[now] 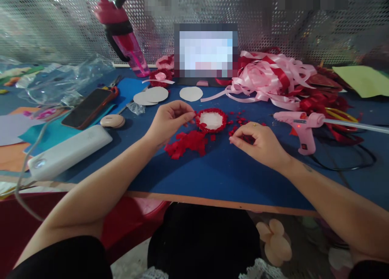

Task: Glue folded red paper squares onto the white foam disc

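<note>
You're mid-way through ringing the white disc [211,120] with small red pieces: its rim already carries a red border all round as far as the view shows, centre still bare white. Your left hand [168,119] sits just left of the disc, fingers curled together with the tips pinched at the disc's left rim; looks like it's pressing or steadying a red piece there, but what's between the tips is too small to tell. Your right hand [261,143] rests on the blue table [212,173] to the disc's lower right, well apart from it, fingers bunched and tips down among the scattered red bits [240,123]; can't tell if anything is actually gripped. The pile of red pieces [187,143] lies just below your left hand, between both hands and nearer the left one. The pink glue gun [300,127] stands right of your right hand, near but not touching. Judged step: fixing a piece on the rim while picking the following one. Next move calls for a clean single-piece pinch on the right, then a short carry left and up to the disc, with the left holding the disc still.
</note>
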A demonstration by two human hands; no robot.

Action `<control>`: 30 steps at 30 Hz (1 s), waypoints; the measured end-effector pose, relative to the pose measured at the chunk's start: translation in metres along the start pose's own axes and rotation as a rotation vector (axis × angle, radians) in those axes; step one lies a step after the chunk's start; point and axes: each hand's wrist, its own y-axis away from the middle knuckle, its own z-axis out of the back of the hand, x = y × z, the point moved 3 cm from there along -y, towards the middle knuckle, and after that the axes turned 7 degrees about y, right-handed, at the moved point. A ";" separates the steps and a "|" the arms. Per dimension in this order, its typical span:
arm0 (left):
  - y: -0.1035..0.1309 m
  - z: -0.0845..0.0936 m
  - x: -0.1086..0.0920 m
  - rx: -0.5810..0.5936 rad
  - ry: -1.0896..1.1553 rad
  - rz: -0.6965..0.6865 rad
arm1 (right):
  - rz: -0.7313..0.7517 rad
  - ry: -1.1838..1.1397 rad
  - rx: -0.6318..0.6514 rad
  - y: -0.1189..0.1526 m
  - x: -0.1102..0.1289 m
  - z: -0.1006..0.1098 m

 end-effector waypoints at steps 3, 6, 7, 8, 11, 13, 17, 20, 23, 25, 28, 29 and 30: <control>0.007 -0.026 -0.007 0.104 0.099 0.107 | -0.035 -0.046 0.022 0.000 0.002 0.000; 0.014 -0.055 -0.013 0.281 0.191 0.201 | -0.021 -0.106 0.038 0.000 0.004 0.003; 0.015 -0.063 -0.013 0.316 0.224 0.216 | -0.023 -0.120 0.049 -0.001 0.004 0.003; 0.016 -0.069 -0.013 0.337 0.253 0.229 | -0.032 -0.132 0.061 -0.001 0.003 0.004; 0.019 -0.080 -0.008 0.338 0.292 0.260 | -0.054 -0.174 0.095 -0.002 -0.001 0.005; 0.021 -0.080 -0.003 0.320 0.282 0.282 | -0.034 -0.194 0.127 -0.002 -0.003 0.004; 0.026 -0.075 0.005 0.324 0.225 0.297 | -0.004 -0.201 0.209 -0.002 -0.001 0.001; 0.030 -0.071 0.006 0.368 0.139 0.255 | -0.005 -0.185 0.230 -0.003 -0.001 0.002; 0.032 -0.067 0.003 0.377 -0.148 0.056 | 0.015 -0.080 0.295 -0.004 -0.005 0.005; 0.036 -0.066 -0.003 0.382 -0.411 -0.205 | 0.053 0.065 0.380 -0.003 -0.009 0.006; 0.050 -0.072 -0.012 0.469 -0.705 -0.664 | 0.113 0.289 0.437 -0.002 -0.012 0.008; 0.056 -0.075 -0.013 0.505 -0.776 -0.789 | 0.123 0.342 0.437 -0.002 -0.012 0.009; 0.060 -0.078 -0.014 0.545 -0.839 -0.874 | 0.126 0.381 0.436 -0.002 -0.011 0.009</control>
